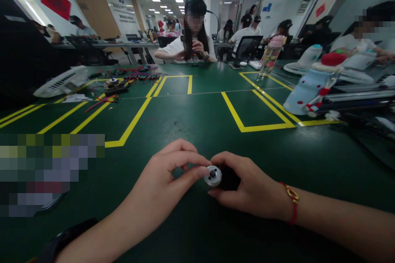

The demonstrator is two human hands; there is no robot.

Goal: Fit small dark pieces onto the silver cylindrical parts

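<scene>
Both of my hands meet over the green table (197,111) near its front edge. My right hand (247,189) grips a small motor (213,176) with a dark body and a round silver end face that has a short shaft in its middle. My left hand (166,185) pinches the rim of that silver face with thumb and forefinger. A red string bracelet with a gold charm sits on my right wrist. A dark band shows on my left wrist.
Yellow tape lines mark boxes on the table. A white fan guard (61,82) and a heap of coloured wires (135,74) lie far left. A pale blue bottle (308,86) lies at the right, a clear bottle (270,55) behind. A person (193,33) sits opposite; others work behind.
</scene>
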